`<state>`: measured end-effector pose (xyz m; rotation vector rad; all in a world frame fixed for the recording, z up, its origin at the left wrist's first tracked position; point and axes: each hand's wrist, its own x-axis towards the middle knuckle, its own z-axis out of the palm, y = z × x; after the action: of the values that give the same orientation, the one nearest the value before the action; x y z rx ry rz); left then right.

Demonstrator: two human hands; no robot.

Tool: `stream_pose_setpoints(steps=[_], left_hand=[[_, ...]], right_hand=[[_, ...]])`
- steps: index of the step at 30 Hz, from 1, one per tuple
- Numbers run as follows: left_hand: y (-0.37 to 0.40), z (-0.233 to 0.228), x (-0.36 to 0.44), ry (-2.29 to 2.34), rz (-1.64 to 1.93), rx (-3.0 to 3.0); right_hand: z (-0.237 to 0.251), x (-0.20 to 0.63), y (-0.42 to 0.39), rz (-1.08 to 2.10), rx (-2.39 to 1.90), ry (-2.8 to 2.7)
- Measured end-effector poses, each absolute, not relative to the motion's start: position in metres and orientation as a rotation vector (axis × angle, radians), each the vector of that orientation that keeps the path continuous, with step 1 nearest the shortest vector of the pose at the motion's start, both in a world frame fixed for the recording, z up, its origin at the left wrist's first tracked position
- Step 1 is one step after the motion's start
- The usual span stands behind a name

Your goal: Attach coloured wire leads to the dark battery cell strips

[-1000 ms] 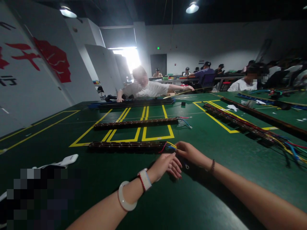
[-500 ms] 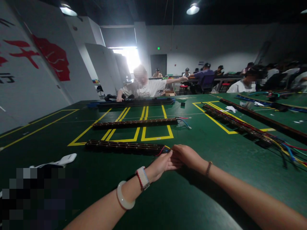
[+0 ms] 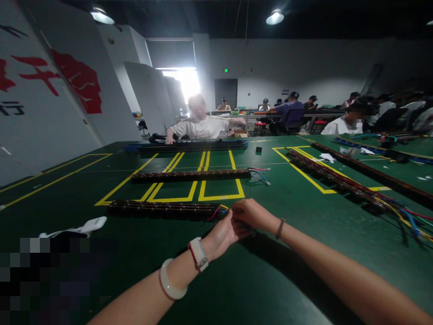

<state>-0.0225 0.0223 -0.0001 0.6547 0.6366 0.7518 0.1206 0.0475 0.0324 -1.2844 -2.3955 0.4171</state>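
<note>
A long dark bar [image 3: 165,209] with copper-coloured lines lies crosswise on the green table. Red, yellow and blue wires leave its right end. My left hand [image 3: 225,232] is closed around these wires, palm partly upward, just past the bar's end. Pressed against it, my right hand [image 3: 253,214] pinches at the same wires from the other side. My fingers hide most of the wires, but a dark wire end [image 3: 252,233] shows below them. Behind lies a second similar bar [image 3: 192,175] with loose red and blue wires [image 3: 260,175] ending in ring terminals.
Yellow tape outlines [image 3: 221,197] mark the table [image 3: 287,262]. On the right lie more wired bars [image 3: 338,176] and white scraps [image 3: 327,157]. A white object [image 3: 94,223] is at left. Across the table, a person [image 3: 199,126] touches blue-black bars [image 3: 189,145].
The near bar has slid a little to the left, and both my hands have moved left with its wires. A dark wire end now shows under my fingers. The person opposite has drawn in an outstretched arm.
</note>
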Motion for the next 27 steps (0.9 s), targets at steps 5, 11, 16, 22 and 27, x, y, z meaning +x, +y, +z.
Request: stream_pose_setpoints(steps=[5, 11, 16, 22, 27], left_hand=[[0.024, 0.004, -0.022, 0.611, 0.796, 0.509], [0.025, 0.002, -0.019, 0.681, 0.893, 0.410], [0.026, -0.005, -0.016, 0.759, 0.956, 0.461], [0.023, 0.002, -0.020, 0.709, 0.957, 0.490], [0.025, -0.003, -0.023, 0.681, 0.903, 0.571]], right_hand=[[0.026, 0.115, 0.049, 0.039, -1.267, -2.551], [0.018, 0.102, 0.034, -0.529, -1.170, -2.731], [0.020, 0.099, 0.018, -0.598, -1.151, -2.775], [0.060, 0.121, 0.018, -0.260, -1.205, -2.711], [0.070, 0.134, 0.019, -0.254, -1.492, -2.616]])
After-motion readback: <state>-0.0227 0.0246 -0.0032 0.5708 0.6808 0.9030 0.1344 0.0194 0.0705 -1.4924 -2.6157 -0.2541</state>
